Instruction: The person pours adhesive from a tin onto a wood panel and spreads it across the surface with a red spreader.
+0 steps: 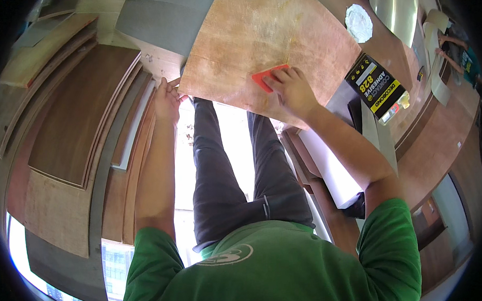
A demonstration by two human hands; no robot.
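Note:
My right hand grips an orange-red flat spreader and presses it on the near part of a light brown plywood board. The board's surface has a faint wet-looking sheen in places. At the board's near left corner, my left hand holds the edge with bent fingers; part of its grip is hidden. A black and yellow adhesive can stands just right of the board, with yellowish residue near its lid end.
Stacked wood panels lean on the left. Beyond the can lies a crumpled whitish round piece, near a shiny curved sheet. A grey sheet lies behind the board. Another person works at the far right. A white roll is below my right arm.

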